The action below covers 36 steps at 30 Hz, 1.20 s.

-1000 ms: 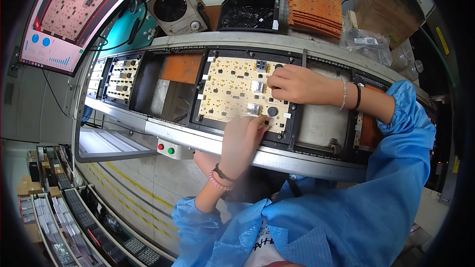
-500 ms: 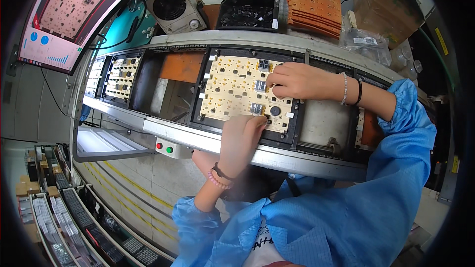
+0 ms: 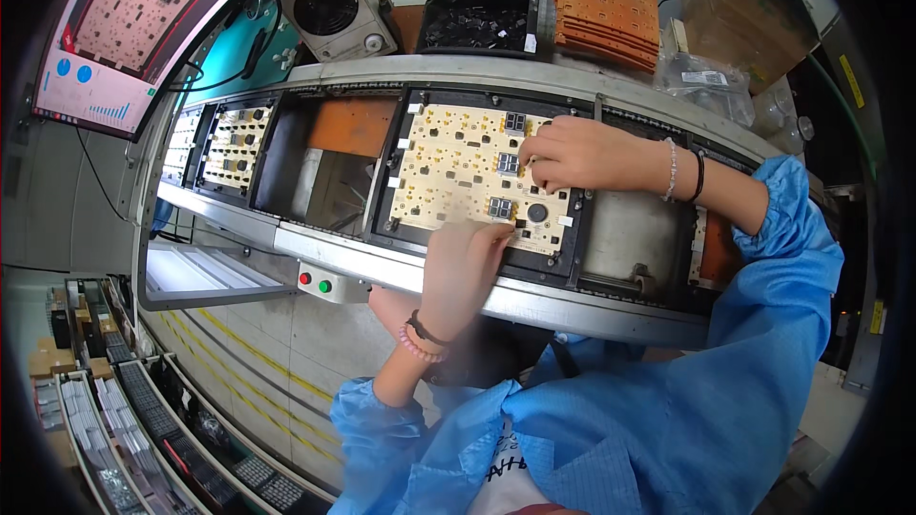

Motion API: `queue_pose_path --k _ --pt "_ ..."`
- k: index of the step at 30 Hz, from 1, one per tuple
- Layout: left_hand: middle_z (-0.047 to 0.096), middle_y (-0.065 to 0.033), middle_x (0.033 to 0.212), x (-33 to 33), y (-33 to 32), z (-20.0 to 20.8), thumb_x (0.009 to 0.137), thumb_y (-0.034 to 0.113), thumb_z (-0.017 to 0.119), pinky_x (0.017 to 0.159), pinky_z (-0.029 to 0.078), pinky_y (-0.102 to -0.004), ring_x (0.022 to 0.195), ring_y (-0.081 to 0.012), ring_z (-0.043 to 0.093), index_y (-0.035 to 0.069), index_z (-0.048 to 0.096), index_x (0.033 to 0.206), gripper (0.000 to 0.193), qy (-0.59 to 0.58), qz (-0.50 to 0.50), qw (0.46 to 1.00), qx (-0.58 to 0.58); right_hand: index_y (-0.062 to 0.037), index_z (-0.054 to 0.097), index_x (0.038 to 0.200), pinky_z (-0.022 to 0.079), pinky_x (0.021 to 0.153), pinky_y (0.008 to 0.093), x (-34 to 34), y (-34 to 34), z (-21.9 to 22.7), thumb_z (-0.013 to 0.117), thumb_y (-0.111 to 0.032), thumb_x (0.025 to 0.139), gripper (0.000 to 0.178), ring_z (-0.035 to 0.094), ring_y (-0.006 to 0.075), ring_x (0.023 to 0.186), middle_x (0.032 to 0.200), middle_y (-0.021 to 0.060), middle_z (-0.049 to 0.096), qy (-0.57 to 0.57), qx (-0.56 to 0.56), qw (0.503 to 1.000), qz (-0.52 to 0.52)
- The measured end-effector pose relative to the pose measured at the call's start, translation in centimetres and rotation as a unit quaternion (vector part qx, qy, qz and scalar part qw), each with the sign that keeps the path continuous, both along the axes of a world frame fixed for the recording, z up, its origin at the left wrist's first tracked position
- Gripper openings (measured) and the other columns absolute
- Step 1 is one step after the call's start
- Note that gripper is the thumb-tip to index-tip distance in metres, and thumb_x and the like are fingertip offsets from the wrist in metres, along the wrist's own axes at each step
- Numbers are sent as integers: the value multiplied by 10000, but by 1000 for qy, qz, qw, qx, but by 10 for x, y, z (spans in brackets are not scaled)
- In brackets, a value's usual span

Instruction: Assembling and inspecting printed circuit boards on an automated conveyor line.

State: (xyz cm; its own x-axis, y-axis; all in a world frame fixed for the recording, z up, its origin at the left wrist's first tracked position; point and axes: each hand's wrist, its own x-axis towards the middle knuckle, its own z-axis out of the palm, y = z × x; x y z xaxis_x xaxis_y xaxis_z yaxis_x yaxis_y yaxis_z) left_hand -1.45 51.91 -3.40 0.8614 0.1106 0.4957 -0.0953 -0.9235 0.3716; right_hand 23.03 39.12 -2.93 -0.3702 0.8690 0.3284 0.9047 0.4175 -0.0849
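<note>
A cream circuit board (image 3: 434,167) lies in a black carrier frame (image 3: 389,133) on the rail before me. Three dark digit displays stand on it in a column, the nearest display (image 3: 500,209) left of a round black buzzer (image 3: 537,214). My left hand (image 3: 463,267) comes over the near rail, its fingertips pinched at the board's near edge beside small black parts; what they grip is hidden. Over the board's right side, my right hand (image 3: 582,154) has its fingers curled together beside the middle display (image 3: 507,164). Anything inside those fingers cannot be made out.
Behind the rail stand a black bin (image 3: 479,24) of small dark parts, stacked orange plates (image 3: 606,10) and a fan unit (image 3: 334,10). Another board (image 3: 234,148) sits farther left. A monitor (image 3: 143,19) hangs upper left; a button box (image 3: 329,283) is on the near side.
The board and its carrier have shifted slightly to the right. My right hand has moved a little right too, while my left hand stays nearly in place, still pinched.
</note>
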Motion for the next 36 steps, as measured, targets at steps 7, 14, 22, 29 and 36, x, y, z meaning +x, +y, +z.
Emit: queue_pose_path --k 7,14,22,29,36 --pt "611 -78 814 1 4 1 829 75 710 696 445 -414 744 -300 582 103 635 1034 220 -5 -7 1000 -8 -113 592 983 442 821 353 -22 0 12 640 -322 889 235 571 219 953 1021 31 567 82 -36 996 -20" --pt "635 -67 822 2 4 1 827 63 700 698 450 -408 758 -289 597 100 646 996 181 -10 -4 1000 -15 -75 620 963 429 812 307 -58 -10 6 597 -150 831 153 556 176 929 966 34 558 -109 -20 994 -15" --pt "651 -49 841 1 7 1 819 49 707 715 450 -399 772 -274 600 101 646 1007 204 -12 -4 1000 -15 -70 602 899 422 801 282 -61 -10 7 582 -133 814 108 539 165 888 920 25 540 -143 2 989 -49" --pt "656 -52 858 -2 11 -2 813 50 713 731 453 -395 789 -270 602 102 647 1007 212 -16 0 1000 -14 -67 584 872 433 802 294 -49 -13 8 593 -126 801 93 543 175 867 918 37 547 -86 9 996 8" --pt "661 -56 836 -1 13 -1 802 36 716 720 458 -400 774 -271 610 95 646 989 208 -18 -5 1000 -19 -64 582 881 435 829 307 -46 -14 3 613 -134 800 111 554 184 895 949 44 562 -57 -13 998 2"
